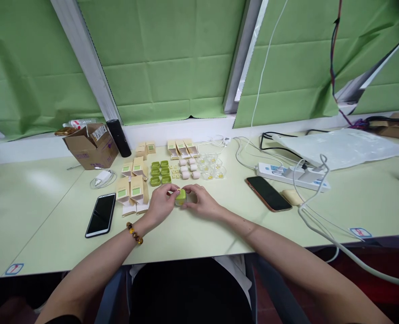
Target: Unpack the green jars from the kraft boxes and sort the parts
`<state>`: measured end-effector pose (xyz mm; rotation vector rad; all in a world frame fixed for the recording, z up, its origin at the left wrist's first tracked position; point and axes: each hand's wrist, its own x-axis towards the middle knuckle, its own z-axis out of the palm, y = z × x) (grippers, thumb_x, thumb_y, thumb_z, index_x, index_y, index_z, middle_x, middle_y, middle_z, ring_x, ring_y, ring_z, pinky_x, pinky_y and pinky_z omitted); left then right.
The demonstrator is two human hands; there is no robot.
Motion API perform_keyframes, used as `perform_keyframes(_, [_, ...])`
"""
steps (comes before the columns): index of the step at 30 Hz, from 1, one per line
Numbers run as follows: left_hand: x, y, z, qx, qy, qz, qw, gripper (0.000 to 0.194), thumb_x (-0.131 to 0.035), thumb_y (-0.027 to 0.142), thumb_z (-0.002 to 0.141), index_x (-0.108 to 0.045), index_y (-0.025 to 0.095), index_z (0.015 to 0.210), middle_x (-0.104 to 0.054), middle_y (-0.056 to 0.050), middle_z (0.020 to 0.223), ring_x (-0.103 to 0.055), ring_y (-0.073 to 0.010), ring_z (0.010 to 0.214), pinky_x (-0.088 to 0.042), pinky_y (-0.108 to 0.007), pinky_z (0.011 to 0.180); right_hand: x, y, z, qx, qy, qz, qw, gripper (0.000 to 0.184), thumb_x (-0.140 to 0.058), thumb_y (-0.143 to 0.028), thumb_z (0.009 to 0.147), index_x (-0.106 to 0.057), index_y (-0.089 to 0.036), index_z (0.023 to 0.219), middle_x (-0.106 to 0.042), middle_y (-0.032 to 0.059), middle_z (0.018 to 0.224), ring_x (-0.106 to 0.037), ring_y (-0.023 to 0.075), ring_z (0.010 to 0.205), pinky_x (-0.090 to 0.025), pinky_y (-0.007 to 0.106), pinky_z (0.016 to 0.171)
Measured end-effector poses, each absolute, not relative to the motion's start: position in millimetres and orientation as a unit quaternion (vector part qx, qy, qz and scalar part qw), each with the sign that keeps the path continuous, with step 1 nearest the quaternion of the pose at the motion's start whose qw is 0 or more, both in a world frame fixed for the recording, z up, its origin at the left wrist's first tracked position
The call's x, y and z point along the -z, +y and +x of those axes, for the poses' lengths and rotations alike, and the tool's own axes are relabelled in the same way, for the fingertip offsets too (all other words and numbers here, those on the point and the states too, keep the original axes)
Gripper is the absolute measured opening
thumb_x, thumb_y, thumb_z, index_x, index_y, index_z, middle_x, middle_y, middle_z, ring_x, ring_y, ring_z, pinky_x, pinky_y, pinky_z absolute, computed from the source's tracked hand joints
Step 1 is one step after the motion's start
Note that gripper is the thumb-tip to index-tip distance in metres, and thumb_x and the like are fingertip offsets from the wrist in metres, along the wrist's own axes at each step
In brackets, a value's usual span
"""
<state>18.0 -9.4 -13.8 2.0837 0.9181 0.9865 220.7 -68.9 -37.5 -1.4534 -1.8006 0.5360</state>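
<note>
My left hand (161,203) and my right hand (202,202) meet at the middle of the pale green table (51,225), fingers pinched from both sides on a small green case (181,196). A beaded bracelet (134,233) sits on my left wrist. Just beyond my hands lie several more green cases (160,172) in rows, several small pinkish-white pieces (189,168) and several clear plastic trays (211,167). Small tan cartons with green labels (132,189) stand to the left of my left hand, and more tan cartons (182,148) stand behind.
A black phone (101,214) lies at the left, a second phone (268,193) at the right. A white power strip (292,174) with cables, a white charger (102,177), an open cardboard box (91,146), a black bottle (118,137) and a plastic bag (341,145) line the back.
</note>
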Motion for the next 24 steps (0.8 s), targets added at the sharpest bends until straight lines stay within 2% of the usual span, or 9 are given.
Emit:
perform_keyframes(4, [11.2,-10.7,16.3,-0.401,0.355,0.760,0.368,0.018,-0.064,0.038,0.096,-0.072,0.023,0.090,-0.079,-0.007,0.105,-0.073,-0.0235,0.096,-0.056,-0.036,0.084,38.2,-69.7,222.0,-0.237,-0.691,-0.541,0.418,0.037,-0.082,-0.035,0.084,-0.069,-0.021,0.115,-0.072,0.0089,0.115,-0.067,0.0271,0.110,-0.051,0.044,0.101])
perform_keyframes(11, [14.9,-8.9,17.7,-0.423,0.358,0.713,0.430,0.023,-0.067,0.042,0.094,-0.065,0.020,0.086,-0.077,-0.007,0.098,-0.071,-0.0216,0.092,-0.055,-0.035,0.083,35.0,-74.7,217.9,-0.294,-0.663,-0.502,0.471,0.043,-0.079,-0.039,0.086,-0.067,-0.021,0.123,-0.075,0.0088,0.117,-0.068,0.0248,0.111,-0.051,0.040,0.100])
perform_keyframes(18, [19.1,-8.0,17.6,-0.420,0.355,0.707,0.446,0.024,-0.066,0.043,0.094,-0.062,0.021,0.086,-0.074,-0.006,0.092,-0.070,-0.0212,0.089,-0.053,-0.033,0.080,28.3,-77.7,217.5,-0.298,-0.654,-0.527,0.454,0.048,-0.082,-0.039,0.082,-0.068,-0.020,0.123,-0.075,0.0059,0.100,-0.070,0.0246,0.099,-0.051,0.038,0.092])
perform_keyframes(24, [21.8,-8.8,19.0,-0.417,0.356,0.702,0.454,0.026,-0.067,0.046,0.093,-0.061,0.022,0.085,-0.074,-0.006,0.090,-0.070,-0.0210,0.087,-0.053,-0.034,0.081,25.8,-77.2,218.9,-0.290,-0.664,-0.524,0.447,0.048,-0.082,-0.035,0.082,-0.068,-0.021,0.125,-0.074,0.0048,0.099,-0.069,0.0235,0.096,-0.052,0.038,0.089])
